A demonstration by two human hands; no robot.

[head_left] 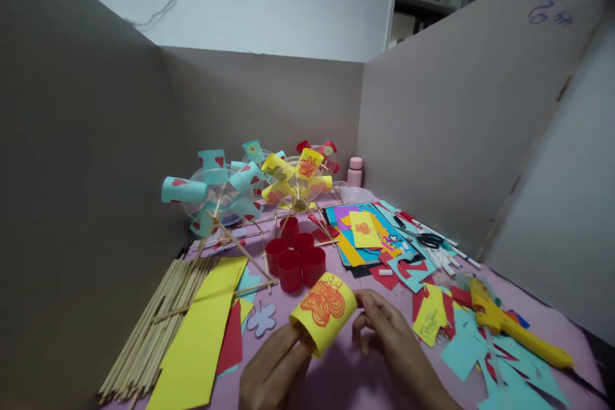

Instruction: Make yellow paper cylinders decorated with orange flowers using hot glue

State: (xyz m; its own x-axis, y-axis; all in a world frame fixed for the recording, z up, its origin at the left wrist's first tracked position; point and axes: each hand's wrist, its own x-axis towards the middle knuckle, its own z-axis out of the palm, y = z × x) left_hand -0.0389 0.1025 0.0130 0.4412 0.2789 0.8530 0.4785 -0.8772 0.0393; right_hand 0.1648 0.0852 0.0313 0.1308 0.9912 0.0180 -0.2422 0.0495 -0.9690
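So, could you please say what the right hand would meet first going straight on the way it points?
The right hand would probably meet the butterfly-decorated yellow paper tube first; the two may be touching, but depth there is unclear.

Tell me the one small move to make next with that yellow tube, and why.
I'd probably stand the yellow tube on end near the red tubes. It already looks rolled to shape, with the left hand reaching fingers into one end and the right hand at the other, and the red ones stand grouped just beyond.
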